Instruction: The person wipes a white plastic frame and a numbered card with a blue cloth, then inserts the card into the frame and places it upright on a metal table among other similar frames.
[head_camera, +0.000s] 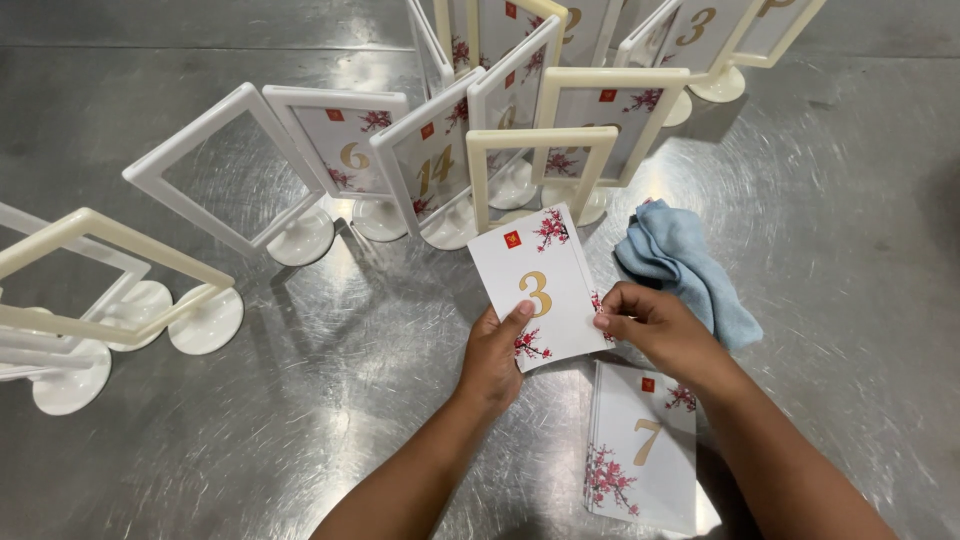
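Both hands hold a white card (535, 285) with a gold numeral and pink blossom print, tilted above the metal table. My left hand (492, 355) grips its lower left edge with the thumb on the face. My right hand (655, 330) pinches its right edge. Just beyond the card stands an empty cream frame stand (540, 170). A stack of similar cards (643, 445) lies flat under my right forearm.
A blue cloth (685, 265) lies bunched right of the card. Several white and cream frame stands on round bases crowd the far side, some holding numbered cards (432, 160), some empty (225, 170); more empty ones (100, 290) stand at the left. The steel tabletop (300, 440) lies beneath.
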